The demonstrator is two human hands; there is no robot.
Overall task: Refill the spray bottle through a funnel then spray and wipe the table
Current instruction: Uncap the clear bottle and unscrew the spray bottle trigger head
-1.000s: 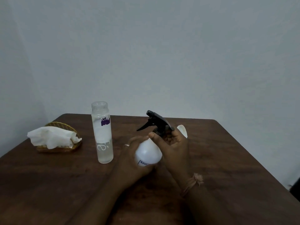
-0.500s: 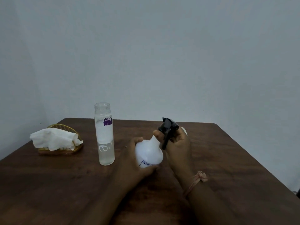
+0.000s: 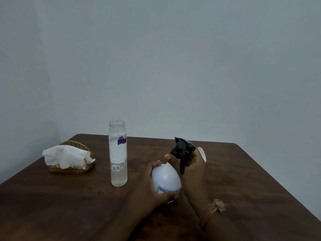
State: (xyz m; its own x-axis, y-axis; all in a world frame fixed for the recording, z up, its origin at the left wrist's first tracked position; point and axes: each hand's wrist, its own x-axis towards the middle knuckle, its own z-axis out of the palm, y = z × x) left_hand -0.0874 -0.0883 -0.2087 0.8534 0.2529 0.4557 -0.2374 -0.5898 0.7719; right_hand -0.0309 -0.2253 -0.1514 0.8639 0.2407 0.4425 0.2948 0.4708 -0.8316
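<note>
A white round spray bottle (image 3: 165,180) stands on the brown table (image 3: 69,206), and my left hand (image 3: 145,185) grips its body. My right hand (image 3: 191,164) holds the black trigger head (image 3: 182,150) at the bottle's neck, with the trigger pointing down towards me. A white funnel (image 3: 202,153) shows partly behind my right hand. A tall clear open bottle (image 3: 118,153), partly filled with clear liquid, stands to the left of the spray bottle.
A gold wire holder (image 3: 73,168) with white tissues (image 3: 66,158) sits at the table's left. The wall rises right behind the table's far edge. A string bracelet circles my right wrist.
My right hand has turned the black trigger head around on the neck: its nozzle pointed left a second ago and now the trigger faces me. The left hand kept its hold.
</note>
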